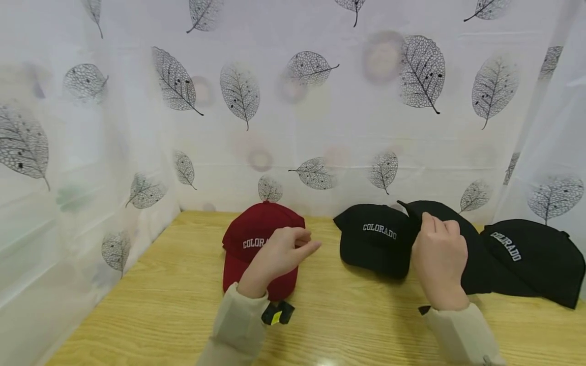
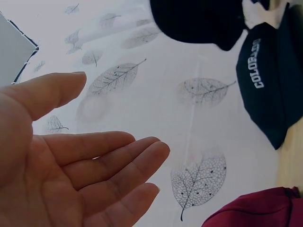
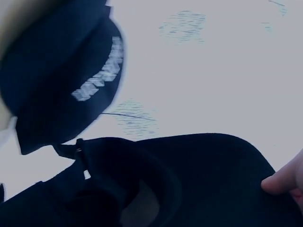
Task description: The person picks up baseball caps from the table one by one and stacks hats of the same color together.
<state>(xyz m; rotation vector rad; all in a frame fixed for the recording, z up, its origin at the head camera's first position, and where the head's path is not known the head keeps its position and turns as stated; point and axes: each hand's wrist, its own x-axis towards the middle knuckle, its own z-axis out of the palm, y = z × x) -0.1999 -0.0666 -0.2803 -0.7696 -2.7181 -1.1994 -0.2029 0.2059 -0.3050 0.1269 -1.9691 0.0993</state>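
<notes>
My right hand (image 1: 439, 254) pinches the edge of a black cap (image 1: 476, 259) raised off the table; in the right wrist view its thumb (image 3: 279, 182) presses on that cap's brim (image 3: 218, 170). My left hand (image 1: 286, 251) hovers in front of a red cap (image 1: 263, 218), fingers loosely extended and holding nothing. The red cap's white lettering is partly covered by this hand. Just left of my right hand sits a black cap (image 1: 375, 218) with white COLORADO lettering. Another black COLORADO cap (image 1: 542, 249) lies at the far right, partly behind the held one.
A wooden table (image 1: 183, 295) carries the caps. White curtain (image 1: 284, 137) printed with leaf shapes hangs behind it and along both sides. A small dark device with a yellow patch (image 1: 276, 316) sits at my left wrist.
</notes>
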